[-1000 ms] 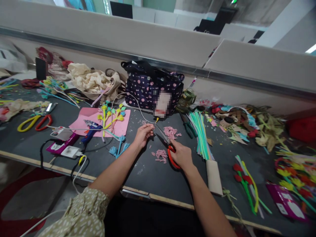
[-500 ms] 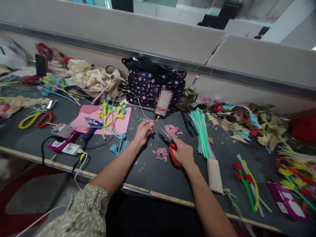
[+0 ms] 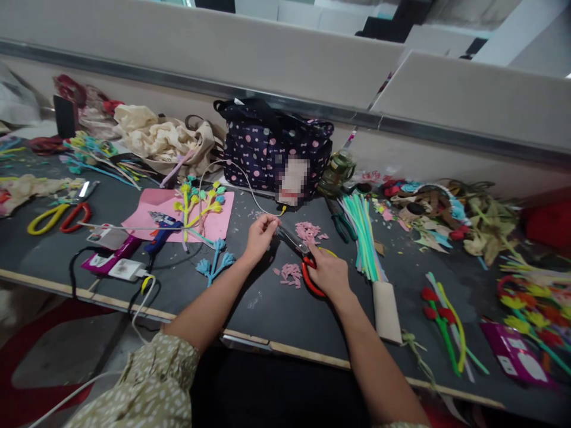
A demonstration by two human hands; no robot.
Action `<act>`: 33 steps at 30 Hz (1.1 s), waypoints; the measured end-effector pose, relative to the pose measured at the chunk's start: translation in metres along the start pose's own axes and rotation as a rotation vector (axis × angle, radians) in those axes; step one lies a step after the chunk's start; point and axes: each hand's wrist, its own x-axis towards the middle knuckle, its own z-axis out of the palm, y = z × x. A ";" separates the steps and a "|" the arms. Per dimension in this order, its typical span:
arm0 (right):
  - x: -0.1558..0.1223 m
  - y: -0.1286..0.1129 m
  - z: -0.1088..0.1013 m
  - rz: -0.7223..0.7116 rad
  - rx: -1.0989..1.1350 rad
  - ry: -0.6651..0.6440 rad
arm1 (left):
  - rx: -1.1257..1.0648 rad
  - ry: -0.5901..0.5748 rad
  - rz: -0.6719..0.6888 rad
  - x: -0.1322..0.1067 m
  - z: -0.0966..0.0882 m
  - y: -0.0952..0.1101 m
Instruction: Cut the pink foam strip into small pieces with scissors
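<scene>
My right hand [image 3: 328, 274] grips red-handled scissors [image 3: 300, 254] over the dark table [image 3: 276, 309], blades pointing up-left and closed together. My left hand [image 3: 261, 233] pinches something small at the blade tips; I cannot make out what it is. Two heaps of pink cut scraps [image 3: 289, 274] lie around the scissors, one below the blades and one [image 3: 309, 230] beyond them. A thin grey cord with a yellow end [image 3: 282, 209] runs just past my left fingers.
A dotted dark bag [image 3: 276, 156] stands behind my hands. Left are a pink sheet [image 3: 178, 215] with pipe-cleaner flowers, a glue gun [image 3: 161, 229], a charger [image 3: 125, 268] and yellow-and-red scissors [image 3: 57, 217]. Right lie green sticks [image 3: 363, 232], a cardboard tube [image 3: 386, 303], pliers [image 3: 341, 224] and craft flowers [image 3: 444, 324].
The scissor blades have shut at my left fingertips. Both hands have shifted slightly; the view drifted a little.
</scene>
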 end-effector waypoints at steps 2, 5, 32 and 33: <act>0.000 0.000 0.000 0.003 -0.004 -0.008 | 0.075 -0.042 -0.009 -0.003 0.000 0.001; 0.000 0.000 -0.001 0.006 -0.007 -0.009 | 0.110 -0.046 -0.049 -0.003 0.000 -0.002; 0.000 -0.003 0.000 0.016 0.058 0.012 | -0.563 0.060 -0.444 0.010 -0.004 -0.012; 0.000 -0.003 0.000 0.015 0.061 0.012 | -0.569 0.057 -0.449 0.010 -0.004 -0.011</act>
